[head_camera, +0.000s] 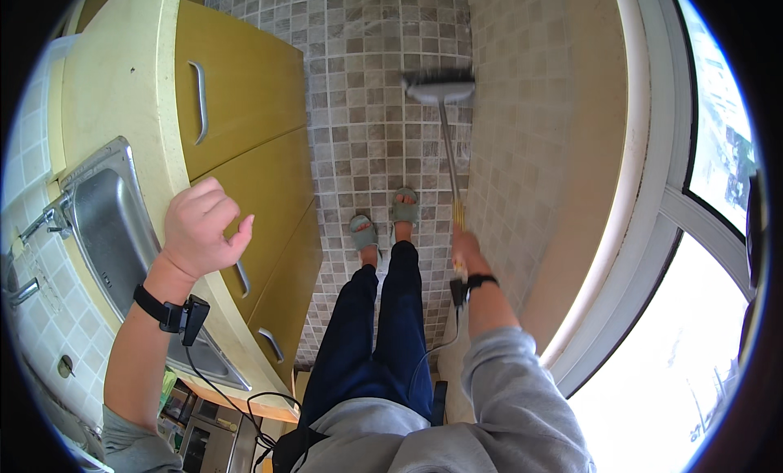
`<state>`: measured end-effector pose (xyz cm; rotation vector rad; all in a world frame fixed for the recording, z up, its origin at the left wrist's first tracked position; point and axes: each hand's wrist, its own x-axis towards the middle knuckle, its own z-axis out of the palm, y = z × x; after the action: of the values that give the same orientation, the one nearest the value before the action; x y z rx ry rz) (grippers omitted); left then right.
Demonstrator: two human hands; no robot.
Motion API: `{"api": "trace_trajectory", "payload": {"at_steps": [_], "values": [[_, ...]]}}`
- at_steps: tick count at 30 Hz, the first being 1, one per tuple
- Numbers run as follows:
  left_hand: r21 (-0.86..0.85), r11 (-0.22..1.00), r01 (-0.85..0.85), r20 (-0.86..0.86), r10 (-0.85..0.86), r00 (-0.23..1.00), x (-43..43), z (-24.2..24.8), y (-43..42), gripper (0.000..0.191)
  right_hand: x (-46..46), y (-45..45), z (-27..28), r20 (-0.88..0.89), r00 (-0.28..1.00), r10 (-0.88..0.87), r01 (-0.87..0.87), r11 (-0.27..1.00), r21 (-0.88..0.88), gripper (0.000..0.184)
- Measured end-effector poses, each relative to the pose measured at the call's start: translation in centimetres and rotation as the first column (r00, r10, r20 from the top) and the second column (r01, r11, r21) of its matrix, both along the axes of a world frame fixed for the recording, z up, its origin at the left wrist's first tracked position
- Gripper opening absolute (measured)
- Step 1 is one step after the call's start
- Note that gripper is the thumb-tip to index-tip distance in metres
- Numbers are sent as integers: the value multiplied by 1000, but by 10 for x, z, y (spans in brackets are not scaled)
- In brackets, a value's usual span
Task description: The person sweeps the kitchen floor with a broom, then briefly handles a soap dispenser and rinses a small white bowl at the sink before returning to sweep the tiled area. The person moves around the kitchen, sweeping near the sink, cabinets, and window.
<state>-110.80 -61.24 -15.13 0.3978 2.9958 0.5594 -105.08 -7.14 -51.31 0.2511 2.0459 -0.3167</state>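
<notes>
My right hand (pixel 466 253) is closed around the handle of a broom (pixel 449 149), partly blurred. The broom's light head with dark bristles (pixel 439 84) rests on or just over the tiled floor, beside the foot of the right wall. My left hand (pixel 205 228) is raised near the counter edge, above the yellow cabinet fronts; its fingers are curled with nothing seen in them, and the thumb sticks out. Each wrist wears a black strap with a small device and a cable.
A steel sink (pixel 116 228) with a tap (pixel 52 219) is set in the cream counter (pixel 116 87) at left. Metal handles stick out from the yellow cabinets (pixel 244 94). My slippered feet stand on the mosaic-tiled floor (pixel 367 106). A tiled wall and windows (pixel 660 350) run along the right.
</notes>
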Motion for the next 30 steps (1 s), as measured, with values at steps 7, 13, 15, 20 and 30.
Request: {"api": "trace_trajectory", "payload": {"at_steps": [7, 13, 15, 20, 30], "values": [[4, 1000, -4, 0, 4, 1000, -1, 3, 0, 31, 247, 50, 130, 125, 985, -115, 87, 974, 209, 72], [-2, 1000, -7, 8, 7, 1000, 0, 1, 0, 31, 96, 3, 44, 70, 962, 264, -264, 964, -7, 41], [-2, 1000, -7, 1, 7, 1000, 0, 1, 1, 31, 0, -27, 15, -38, 978, 203, -205, 977, -53, 40], [-18, 1000, -11, 4, 11, 1000, 0, 1, 1, 31, -191, -97, -2, 229, 789, -570, 609, 776, -167, 74], [26, 1000, 3, 0, -3, 1000, 6, 1, -5, 27, 145, 26, 102, 235, 817, -526, 514, 850, 115, 79]]}}
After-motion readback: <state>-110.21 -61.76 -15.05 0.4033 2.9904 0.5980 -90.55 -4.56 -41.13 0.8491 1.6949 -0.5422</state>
